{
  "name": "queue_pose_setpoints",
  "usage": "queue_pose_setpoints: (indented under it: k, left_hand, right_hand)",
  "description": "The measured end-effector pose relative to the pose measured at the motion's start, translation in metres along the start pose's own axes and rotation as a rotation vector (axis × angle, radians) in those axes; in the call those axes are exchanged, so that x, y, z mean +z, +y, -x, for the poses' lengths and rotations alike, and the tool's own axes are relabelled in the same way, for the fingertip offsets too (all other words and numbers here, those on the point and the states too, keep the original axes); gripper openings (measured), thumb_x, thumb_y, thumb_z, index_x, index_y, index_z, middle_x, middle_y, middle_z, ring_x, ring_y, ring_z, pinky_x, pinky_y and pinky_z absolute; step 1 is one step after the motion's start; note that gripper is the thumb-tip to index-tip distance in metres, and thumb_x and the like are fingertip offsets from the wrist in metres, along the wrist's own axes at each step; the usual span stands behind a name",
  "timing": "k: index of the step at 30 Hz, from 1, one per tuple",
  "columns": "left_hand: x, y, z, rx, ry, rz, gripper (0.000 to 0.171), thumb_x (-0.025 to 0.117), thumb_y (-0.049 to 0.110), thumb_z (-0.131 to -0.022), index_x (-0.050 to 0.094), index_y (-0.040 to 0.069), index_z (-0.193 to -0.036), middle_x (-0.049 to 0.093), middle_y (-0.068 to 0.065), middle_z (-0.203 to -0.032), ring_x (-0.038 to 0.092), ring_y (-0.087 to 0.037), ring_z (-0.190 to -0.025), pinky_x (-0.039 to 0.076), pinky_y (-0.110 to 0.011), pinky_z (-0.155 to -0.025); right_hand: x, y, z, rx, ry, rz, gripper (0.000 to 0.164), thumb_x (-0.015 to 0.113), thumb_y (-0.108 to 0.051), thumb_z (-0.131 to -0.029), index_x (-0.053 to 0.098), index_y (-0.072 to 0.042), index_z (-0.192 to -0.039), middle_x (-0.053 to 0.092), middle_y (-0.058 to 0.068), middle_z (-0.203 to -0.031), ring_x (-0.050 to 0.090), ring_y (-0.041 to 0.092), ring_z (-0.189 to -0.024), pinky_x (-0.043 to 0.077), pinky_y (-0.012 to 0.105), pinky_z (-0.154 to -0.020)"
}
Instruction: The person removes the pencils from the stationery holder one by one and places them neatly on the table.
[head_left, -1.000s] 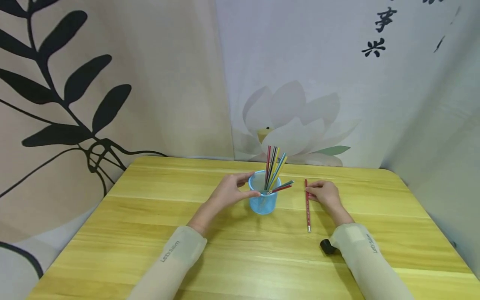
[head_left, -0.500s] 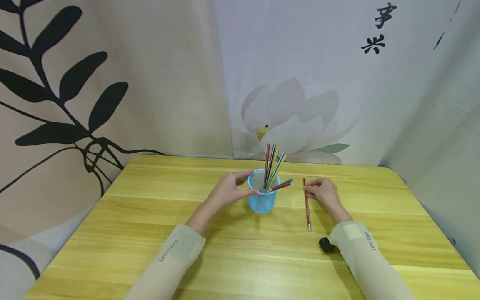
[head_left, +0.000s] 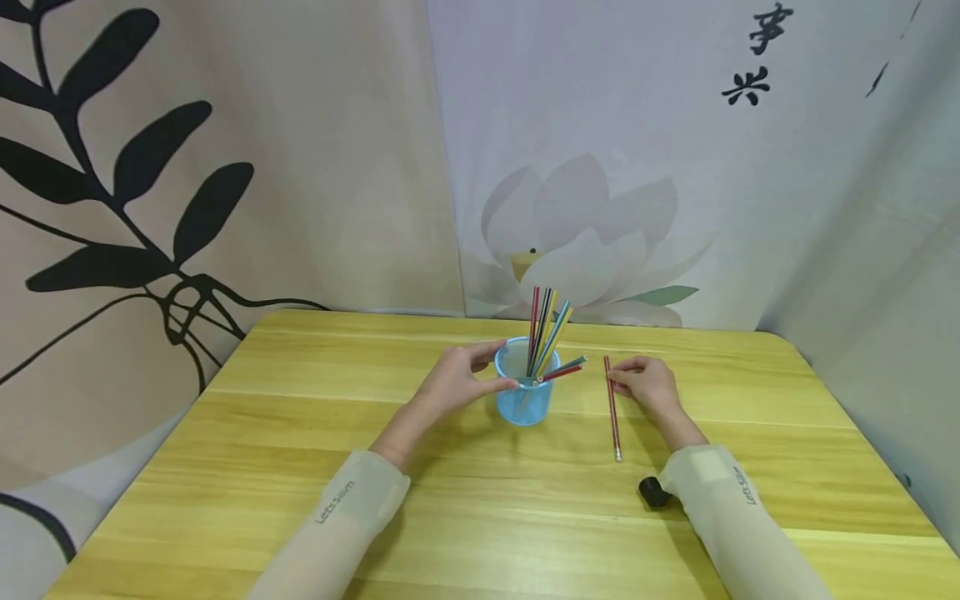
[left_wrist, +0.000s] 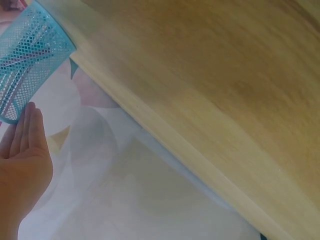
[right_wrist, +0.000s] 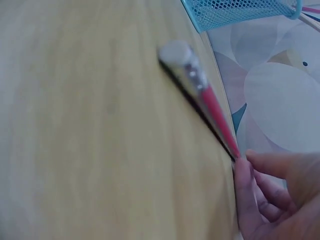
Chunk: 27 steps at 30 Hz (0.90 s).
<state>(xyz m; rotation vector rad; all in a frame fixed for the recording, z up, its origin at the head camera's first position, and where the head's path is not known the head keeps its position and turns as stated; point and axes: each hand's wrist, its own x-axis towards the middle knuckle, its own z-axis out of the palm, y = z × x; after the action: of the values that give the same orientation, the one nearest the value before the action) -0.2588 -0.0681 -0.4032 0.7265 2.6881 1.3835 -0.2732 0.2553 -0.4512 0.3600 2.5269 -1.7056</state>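
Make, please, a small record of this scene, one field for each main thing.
Blue mesh cup: upright on the wooden table
Pencils in cup: several colours; two lean out low
Red pencil: right of the cup, eraser at its near end
Left hand: holds the blue mesh cup
Right hand: pinches the red pencil near its far end

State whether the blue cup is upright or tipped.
Upright. In the head view the blue cup stands on the table, mouth facing up, with pencils poking out, and the left hand holds it.
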Motion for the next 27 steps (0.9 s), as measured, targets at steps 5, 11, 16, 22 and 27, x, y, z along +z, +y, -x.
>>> queue_pose_setpoints:
  k: [5,11,16,22,27]
  left_hand:
    - [0.000,0.001,0.000,-0.003,-0.001,0.000,0.071,0.083,0.033,-0.080,0.056,0.009,-0.141,0.063,-0.010,-0.138,0.064,-0.023,-0.124,0.054,-0.033,-0.106]
    - [0.000,0.001,-0.001,-0.009,-0.001,-0.011,0.071,0.084,0.032,-0.080,0.056,0.008,-0.141,0.063,-0.011,-0.138,0.064,-0.024,-0.124,0.054,-0.032,-0.106]
    - [-0.002,0.002,0.000,-0.011,0.003,-0.005,0.072,0.084,0.031,-0.080,0.056,0.008,-0.141,0.063,-0.011,-0.137,0.064,-0.024,-0.124,0.054,-0.032,-0.106]
    - [-0.002,0.001,0.000,-0.005,0.010,-0.001,0.071,0.084,0.030,-0.079,0.056,0.007,-0.141,0.065,-0.011,-0.136,0.065,-0.024,-0.123,0.055,-0.032,-0.105]
    - [0.000,0.000,0.001,0.003,0.003,-0.001,0.072,0.084,0.032,-0.079,0.056,0.007,-0.141,0.064,-0.011,-0.136,0.065,-0.023,-0.122,0.055,-0.032,-0.105]
  right_hand:
    - [-0.003,-0.003,0.004,0.021,-0.047,-0.087,0.033,0.060,-0.006,-0.099,0.056,0.012,-0.126,0.069,0.004,-0.096,0.068,0.002,-0.074,0.063,0.018,-0.074]
    - [-0.005,-0.006,0.007,0.019,-0.069,-0.117,0.035,0.057,-0.005,-0.100,0.054,0.013,-0.129,0.068,0.002,-0.095,0.068,0.003,-0.076,0.063,0.018,-0.075]
    - [-0.007,-0.011,0.010,0.029,-0.071,-0.119,0.036,0.058,-0.006,-0.100,0.053,0.013,-0.131,0.067,0.001,-0.095,0.068,0.002,-0.075,0.063,0.018,-0.075]
    - [-0.009,-0.018,0.015,0.007,-0.082,-0.115,0.038,0.061,-0.008,-0.098,0.053,0.014,-0.129,0.067,-0.004,-0.090,0.068,0.003,-0.072,0.063,0.019,-0.072]
    - [-0.011,-0.021,0.023,-0.013,-0.087,-0.081,0.039,0.061,-0.011,-0.099,0.053,0.012,-0.129,0.066,-0.005,-0.092,0.069,0.003,-0.076,0.063,0.020,-0.076]
